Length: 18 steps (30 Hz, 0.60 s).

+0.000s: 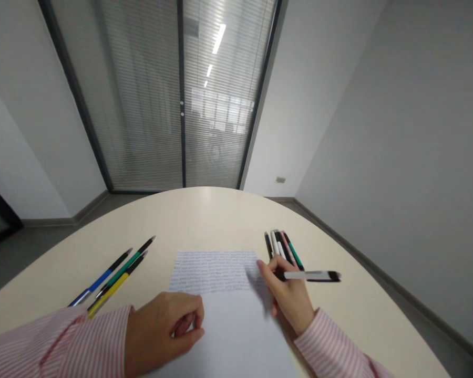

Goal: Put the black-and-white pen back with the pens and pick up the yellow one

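A sheet of paper point(236, 325) lies on the table, its upper part covered with lines of handwriting and its lower part blank. My left hand point(167, 325) rests on its left side, fingers curled into a loose fist with nothing in them. Over the right edge of the sheet, my right hand point(286, 291) grips a white pen point(311, 275), whose black end points right. My fingers hide the pen's writing tip, so I cannot tell whether it touches the paper. Pink-striped sleeves cover both forearms.
The round pale table point(208, 220) carries a blue pen point(102, 278), a green pen point(120, 270) and a yellow pen point(116, 286) at left. Several pens point(283, 245) lie beyond my right hand. Glass panels with blinds point(150, 105) stand behind the table.
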{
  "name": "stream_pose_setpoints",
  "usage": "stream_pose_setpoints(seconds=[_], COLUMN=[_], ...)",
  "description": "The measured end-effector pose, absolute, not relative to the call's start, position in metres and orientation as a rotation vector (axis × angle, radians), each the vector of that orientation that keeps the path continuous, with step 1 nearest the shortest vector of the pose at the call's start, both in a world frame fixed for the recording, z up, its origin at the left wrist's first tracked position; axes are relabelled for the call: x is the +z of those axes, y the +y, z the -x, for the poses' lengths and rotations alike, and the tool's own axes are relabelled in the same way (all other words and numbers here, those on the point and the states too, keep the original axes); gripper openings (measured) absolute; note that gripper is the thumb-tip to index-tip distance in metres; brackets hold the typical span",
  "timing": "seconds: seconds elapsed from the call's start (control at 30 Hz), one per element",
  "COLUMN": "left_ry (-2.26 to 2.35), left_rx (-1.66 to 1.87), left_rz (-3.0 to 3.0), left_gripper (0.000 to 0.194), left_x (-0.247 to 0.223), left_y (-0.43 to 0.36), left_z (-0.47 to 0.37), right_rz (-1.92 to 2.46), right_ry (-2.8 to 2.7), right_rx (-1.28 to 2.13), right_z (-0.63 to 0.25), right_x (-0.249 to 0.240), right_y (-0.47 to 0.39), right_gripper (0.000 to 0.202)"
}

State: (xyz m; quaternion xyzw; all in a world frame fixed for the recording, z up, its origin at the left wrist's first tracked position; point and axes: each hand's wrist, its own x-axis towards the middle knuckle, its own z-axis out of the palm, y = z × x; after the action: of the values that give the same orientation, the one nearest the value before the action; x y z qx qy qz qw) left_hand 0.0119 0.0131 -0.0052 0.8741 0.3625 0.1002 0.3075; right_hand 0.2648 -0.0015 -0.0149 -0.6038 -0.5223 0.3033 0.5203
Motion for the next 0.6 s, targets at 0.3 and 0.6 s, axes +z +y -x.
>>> stream_pose_setpoints(seconds=[0.3,0.6], left_ry=[0.958,0.957], left_rx=[0.304,0.32], left_rz=[-2.31,-2.325], left_gripper=[0.009,0.01], left_x=[-0.012,-0.016], left_y=[0.015,0.015], left_z=[-0.011,-0.011], right_rz=[1.059,0.649], right_ry=[-0.938,-0.472], right_rx=[1.136,1.54], right_z=[-0.27,-0.268], right_x=[0.014,0.051], right_y=[-0.013,-0.031], right_gripper=[0.044,0.069])
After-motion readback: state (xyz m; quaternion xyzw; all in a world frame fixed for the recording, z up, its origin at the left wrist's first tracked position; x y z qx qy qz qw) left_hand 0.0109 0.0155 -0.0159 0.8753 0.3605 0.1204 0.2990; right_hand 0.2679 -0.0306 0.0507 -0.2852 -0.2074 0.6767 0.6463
